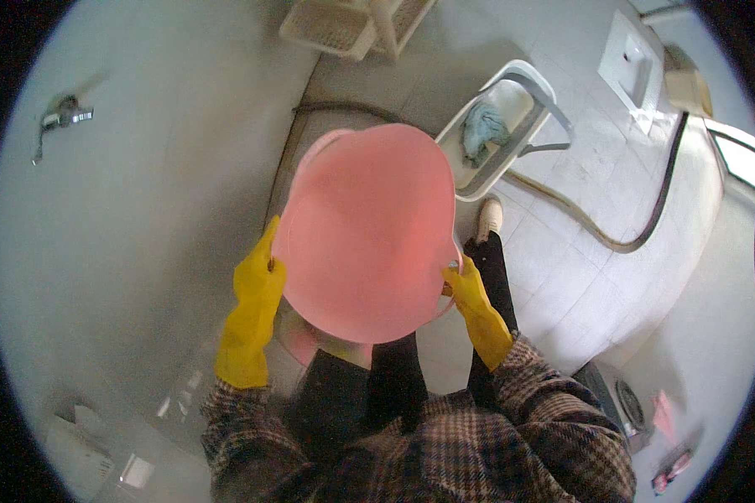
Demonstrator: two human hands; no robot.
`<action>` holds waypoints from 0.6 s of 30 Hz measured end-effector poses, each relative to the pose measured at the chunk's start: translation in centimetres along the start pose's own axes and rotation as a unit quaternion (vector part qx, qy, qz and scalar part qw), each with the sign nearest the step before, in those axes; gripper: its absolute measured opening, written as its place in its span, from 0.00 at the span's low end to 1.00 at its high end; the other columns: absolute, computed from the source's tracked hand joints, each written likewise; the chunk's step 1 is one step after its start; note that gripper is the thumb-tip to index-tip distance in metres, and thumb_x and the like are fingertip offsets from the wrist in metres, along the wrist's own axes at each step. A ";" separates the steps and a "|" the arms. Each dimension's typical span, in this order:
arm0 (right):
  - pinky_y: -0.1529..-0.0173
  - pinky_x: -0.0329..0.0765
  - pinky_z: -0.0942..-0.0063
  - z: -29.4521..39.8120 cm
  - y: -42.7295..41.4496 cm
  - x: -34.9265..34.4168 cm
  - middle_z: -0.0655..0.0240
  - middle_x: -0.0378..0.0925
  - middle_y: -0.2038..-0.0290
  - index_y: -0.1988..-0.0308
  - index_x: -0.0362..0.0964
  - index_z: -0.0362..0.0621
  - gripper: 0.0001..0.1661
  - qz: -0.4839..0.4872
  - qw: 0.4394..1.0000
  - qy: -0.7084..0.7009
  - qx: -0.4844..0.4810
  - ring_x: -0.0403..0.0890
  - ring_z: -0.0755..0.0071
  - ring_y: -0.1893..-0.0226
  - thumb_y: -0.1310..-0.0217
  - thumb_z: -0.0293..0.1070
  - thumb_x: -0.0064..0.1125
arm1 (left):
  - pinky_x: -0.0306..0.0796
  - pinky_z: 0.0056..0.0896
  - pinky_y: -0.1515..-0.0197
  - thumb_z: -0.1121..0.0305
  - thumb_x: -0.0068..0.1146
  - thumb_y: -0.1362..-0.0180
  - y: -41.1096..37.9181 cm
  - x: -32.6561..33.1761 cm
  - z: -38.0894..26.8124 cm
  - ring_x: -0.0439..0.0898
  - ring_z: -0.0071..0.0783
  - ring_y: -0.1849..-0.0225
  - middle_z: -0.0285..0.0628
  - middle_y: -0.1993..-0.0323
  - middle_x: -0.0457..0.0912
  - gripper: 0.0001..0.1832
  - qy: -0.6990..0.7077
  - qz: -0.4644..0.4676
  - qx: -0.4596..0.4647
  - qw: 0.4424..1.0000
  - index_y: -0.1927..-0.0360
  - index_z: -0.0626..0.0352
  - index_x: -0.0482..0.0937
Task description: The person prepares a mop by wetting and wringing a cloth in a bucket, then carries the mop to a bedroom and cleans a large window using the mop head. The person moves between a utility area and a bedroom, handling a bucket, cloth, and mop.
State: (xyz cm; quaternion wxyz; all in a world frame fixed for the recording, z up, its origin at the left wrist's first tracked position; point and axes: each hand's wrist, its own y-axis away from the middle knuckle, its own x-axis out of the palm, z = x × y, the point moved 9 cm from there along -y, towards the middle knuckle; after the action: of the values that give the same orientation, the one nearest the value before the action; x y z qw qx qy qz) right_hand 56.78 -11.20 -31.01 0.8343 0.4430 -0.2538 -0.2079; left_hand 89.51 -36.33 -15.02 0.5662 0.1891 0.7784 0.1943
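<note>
A pink plastic tub [371,232] is held up in front of me, its broad smooth surface facing the camera. My left hand [255,302], in a yellow rubber glove, grips its left edge. On the right, my right hand [475,302], gloved the same way, is closed around the tub's side handle. Just beyond the tub's upper right stands a white and grey basin [528,151] with a light blue cloth [484,132] lying in it. Below the tub, partly hidden, something pink [302,342] shows near my legs.
A wall with a metal tap [66,118] rises on the left. Beige baskets [330,28] stand at the top. A hose [579,214] curves over the tiled floor on the right. A white squat toilet or floor basin [632,69] lies at the upper right.
</note>
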 end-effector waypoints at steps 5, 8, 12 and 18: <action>0.66 0.86 0.65 -1.5 0.7 -3.2 0.59 0.82 0.59 0.42 0.70 0.33 0.25 0.018 0.994 -0.021 0.109 0.86 0.65 0.68 0.37 0.28 0.65 | 0.78 0.52 0.57 0.70 0.56 0.44 1.4 0.7 -7.4 0.85 0.56 0.62 0.51 0.63 0.85 0.41 -0.167 0.083 0.076 0.979 0.26 0.23 0.69; 0.71 0.83 0.65 -3.2 -1.4 -5.2 0.60 0.81 0.67 0.53 0.75 0.32 0.13 0.074 0.983 0.070 0.152 0.85 0.64 0.71 0.38 0.25 0.63 | 0.78 0.54 0.55 0.68 0.57 0.44 1.8 0.4 -12.9 0.85 0.56 0.62 0.50 0.61 0.86 0.39 -0.278 0.125 0.072 0.950 0.27 0.23 0.70; 0.77 0.78 0.67 -1.0 -2.4 -7.2 0.62 0.78 0.75 0.71 0.76 0.33 0.06 0.105 0.978 0.071 0.167 0.82 0.65 0.77 0.39 0.23 0.63 | 0.77 0.56 0.53 0.66 0.57 0.43 1.0 1.7 -15.8 0.85 0.57 0.59 0.50 0.60 0.86 0.38 -0.301 0.159 0.064 0.938 0.28 0.23 0.71; 0.78 0.77 0.68 3.4 -2.1 -8.4 0.63 0.77 0.75 0.68 0.73 0.38 0.06 0.186 0.959 0.021 0.215 0.80 0.68 0.80 0.40 0.23 0.64 | 0.77 0.55 0.49 0.65 0.55 0.41 0.9 2.5 -20.1 0.84 0.58 0.55 0.52 0.57 0.87 0.35 -0.319 0.196 0.019 0.927 0.28 0.25 0.72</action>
State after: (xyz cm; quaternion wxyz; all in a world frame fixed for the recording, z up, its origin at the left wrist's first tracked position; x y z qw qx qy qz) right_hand 47.82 -9.65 -33.18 0.7484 0.5614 -0.3527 0.0195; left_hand 69.65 -36.06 -10.83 0.7316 0.4001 0.5078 0.2163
